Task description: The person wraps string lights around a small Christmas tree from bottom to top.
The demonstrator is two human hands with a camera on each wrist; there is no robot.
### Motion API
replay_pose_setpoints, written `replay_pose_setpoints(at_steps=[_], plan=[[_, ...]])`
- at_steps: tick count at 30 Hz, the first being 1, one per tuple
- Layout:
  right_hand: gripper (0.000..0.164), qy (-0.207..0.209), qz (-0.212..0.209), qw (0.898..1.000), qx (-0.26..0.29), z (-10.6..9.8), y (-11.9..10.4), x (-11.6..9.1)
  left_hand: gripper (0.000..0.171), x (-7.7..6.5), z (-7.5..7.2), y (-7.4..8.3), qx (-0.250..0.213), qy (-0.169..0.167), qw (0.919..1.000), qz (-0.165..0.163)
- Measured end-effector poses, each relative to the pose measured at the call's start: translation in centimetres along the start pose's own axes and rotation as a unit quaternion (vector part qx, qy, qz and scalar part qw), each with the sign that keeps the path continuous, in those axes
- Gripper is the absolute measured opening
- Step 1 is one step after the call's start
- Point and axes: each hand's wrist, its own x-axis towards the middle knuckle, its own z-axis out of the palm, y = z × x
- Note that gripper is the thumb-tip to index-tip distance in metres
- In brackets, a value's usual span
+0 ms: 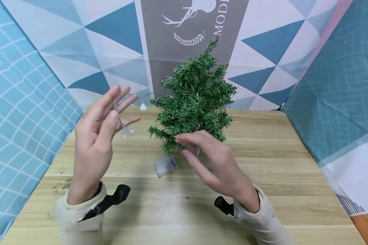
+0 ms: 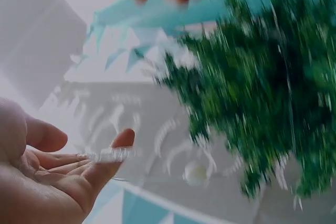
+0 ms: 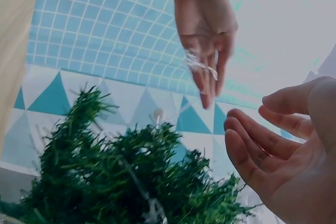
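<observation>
My left hand is raised left of a small green artificial Christmas tree. A thin wire with a clear plastic piece lies across its outstretched fingers, the thumb apart from them in the left wrist view. From the wire, between the fingers and the branches, hangs a small white round bulb. In front of the tree's lower branches is my right hand, fingers loosely bent, with nothing visible between thumb and fingertips. Part of the wire runs over the greenery, blurred in the left wrist view.
A small translucent box rests on the wooden table below the tree. Loose green needles lie at the table's left side. Patterned cloth walls stand behind and at both sides.
</observation>
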Motion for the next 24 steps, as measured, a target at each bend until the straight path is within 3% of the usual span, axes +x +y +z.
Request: replay_pose_setpoints(at_steps=[6, 13, 18, 24], plan=[[0.034, -0.015, -0.014, 1.000, 0.011, 0.6, -0.7, 1.5, 0.046, -0.5, 2.4, 1.7, 0.001, -0.058, 0.9981, 0.020], [0.035, -0.028, -0.019, 0.999, 0.029, 1.4, -0.7, 2.0, 0.051, -0.7, 4.5, 1.5, 0.057, -0.109, 0.9918, 0.034], [0.030, -0.001, -0.024, 0.999, 0.031, 1.5, -0.1, 1.6, 0.051, -0.8, 5.8, 1.0, 0.097, -0.132, 0.9840, 0.070], [0.017, 0.040, -0.024, 0.998, 0.049, 0.7, 0.4, 1.1, 0.053, -1.2, 6.7, 0.6, 0.149, -0.167, 0.9730, 0.056]])
